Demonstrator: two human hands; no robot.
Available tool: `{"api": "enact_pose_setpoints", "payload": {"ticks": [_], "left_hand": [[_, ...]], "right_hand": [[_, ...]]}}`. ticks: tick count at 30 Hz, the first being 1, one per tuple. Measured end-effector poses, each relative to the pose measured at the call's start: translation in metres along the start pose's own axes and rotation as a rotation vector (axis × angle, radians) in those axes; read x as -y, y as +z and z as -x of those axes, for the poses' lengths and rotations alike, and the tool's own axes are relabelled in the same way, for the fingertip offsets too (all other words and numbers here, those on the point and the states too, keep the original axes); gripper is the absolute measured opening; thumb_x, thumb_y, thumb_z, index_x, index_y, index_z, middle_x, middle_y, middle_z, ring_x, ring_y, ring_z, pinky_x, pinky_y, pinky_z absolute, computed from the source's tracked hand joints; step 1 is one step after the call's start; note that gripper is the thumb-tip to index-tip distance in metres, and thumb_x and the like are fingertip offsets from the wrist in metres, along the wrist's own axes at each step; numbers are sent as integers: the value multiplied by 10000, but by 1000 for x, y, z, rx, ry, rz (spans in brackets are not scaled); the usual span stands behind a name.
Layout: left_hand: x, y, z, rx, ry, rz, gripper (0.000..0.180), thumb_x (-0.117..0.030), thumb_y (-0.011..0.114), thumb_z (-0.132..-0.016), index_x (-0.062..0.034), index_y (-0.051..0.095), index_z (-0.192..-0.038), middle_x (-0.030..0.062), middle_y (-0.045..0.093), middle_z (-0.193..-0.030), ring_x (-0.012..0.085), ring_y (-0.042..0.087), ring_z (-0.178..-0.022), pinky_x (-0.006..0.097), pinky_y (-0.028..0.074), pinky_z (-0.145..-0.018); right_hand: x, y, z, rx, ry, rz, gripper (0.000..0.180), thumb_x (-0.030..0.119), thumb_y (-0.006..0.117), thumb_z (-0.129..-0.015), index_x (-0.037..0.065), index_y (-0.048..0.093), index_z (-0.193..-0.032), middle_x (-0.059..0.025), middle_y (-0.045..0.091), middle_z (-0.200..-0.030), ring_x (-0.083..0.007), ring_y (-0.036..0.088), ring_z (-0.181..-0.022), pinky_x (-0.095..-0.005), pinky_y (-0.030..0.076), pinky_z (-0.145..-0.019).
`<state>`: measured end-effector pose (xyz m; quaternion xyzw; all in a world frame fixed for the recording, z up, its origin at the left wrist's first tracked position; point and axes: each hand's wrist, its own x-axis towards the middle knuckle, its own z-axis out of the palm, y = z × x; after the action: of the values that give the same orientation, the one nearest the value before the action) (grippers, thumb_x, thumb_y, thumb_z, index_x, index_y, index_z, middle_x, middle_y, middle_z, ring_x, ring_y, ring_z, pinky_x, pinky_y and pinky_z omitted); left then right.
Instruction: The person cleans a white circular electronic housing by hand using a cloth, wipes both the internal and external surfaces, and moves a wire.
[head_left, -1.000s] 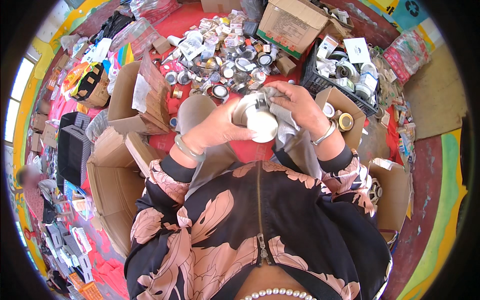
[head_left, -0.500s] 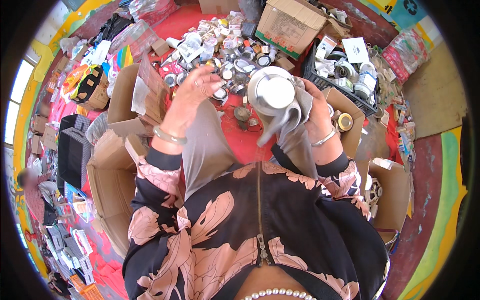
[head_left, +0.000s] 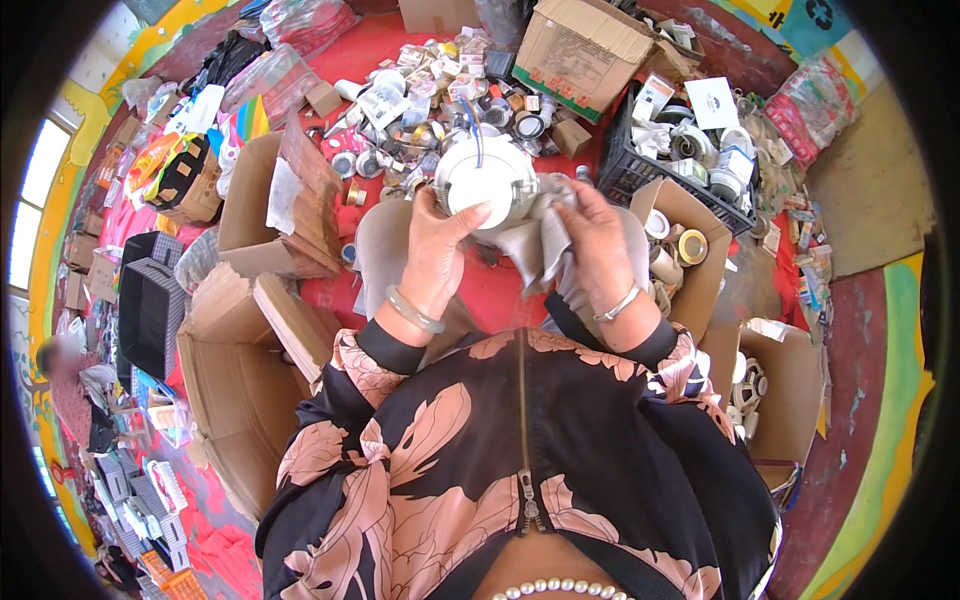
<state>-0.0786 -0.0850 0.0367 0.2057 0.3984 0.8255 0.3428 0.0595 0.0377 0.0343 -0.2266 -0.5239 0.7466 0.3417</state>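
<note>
A round white recessed ceiling light [head_left: 478, 188] with thin wires rising from it is held over my lap. My left hand [head_left: 433, 255] grips its left edge, thumb across the white face. In my right hand [head_left: 598, 245] is a bunched grey cloth [head_left: 535, 240], pinched by the fingers and touching or close beside the light's right side. Beyond the light lies a heap of small lamps and fittings [head_left: 440, 100] on the red floor covering [head_left: 360, 45].
To my right stand a cardboard box of lamp parts [head_left: 705, 235] and a black crate [head_left: 620, 160] filled with fittings. Open cardboard boxes [head_left: 235, 370] flank my left leg. A large closed carton [head_left: 580, 50] stands past the heap. Another person [head_left: 70, 390] is at the far left.
My left hand, apart and raised before, has come in and taken hold of the ceiling light. The light has moved left and turned. The cloth stays in my right hand.
</note>
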Motion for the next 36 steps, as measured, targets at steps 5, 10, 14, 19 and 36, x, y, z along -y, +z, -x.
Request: {"api": "enact_pose_setpoints", "payload": {"ticks": [5,10,14,19,36], "left_hand": [[-9,-4,1,20,84,-139,628,37,733,-675,39,371,-1189,131,517,-1134,223,540,-1058,339,448,-934],[-13,14,15,134,6,-47,706,20,787,-623,20,356,-1183,113,506,-1127,198,525,-1062,332,457,-910],[-20,18,19,216,-82,-102,739,1,796,-621,16,351,-1212,104,504,-1140,192,518,-1073,333,442,-927],[-24,11,18,415,-44,-393,770,-79,827,-604,8,366,-1215,75,500,-1132,156,495,-1067,316,415,-931],[-21,11,22,365,-54,-244,734,-95,837,-593,4,390,-1166,89,518,-1104,159,502,-1046,320,412,-932]], "right_hand": [[28,-24,-17,-144,-155,-106,381,82,551,-894,24,446,-1256,-69,574,-1122,-127,560,-979,-252,464,-826],[22,-10,-6,313,-175,354,478,134,570,-898,2,392,-1323,-70,508,-1211,-130,455,-1115,-255,362,-954],[20,-9,1,266,-28,61,402,102,577,-890,-3,464,-1261,-36,570,-1077,-111,512,-1008,-241,406,-882],[44,-7,-2,300,-88,358,384,4,567,-843,20,513,-1222,-35,604,-1049,-106,543,-946,-240,435,-839],[43,-15,10,393,124,32,414,56,580,-872,-16,459,-1262,-32,610,-1020,-86,563,-901,-236,464,-799]]}}
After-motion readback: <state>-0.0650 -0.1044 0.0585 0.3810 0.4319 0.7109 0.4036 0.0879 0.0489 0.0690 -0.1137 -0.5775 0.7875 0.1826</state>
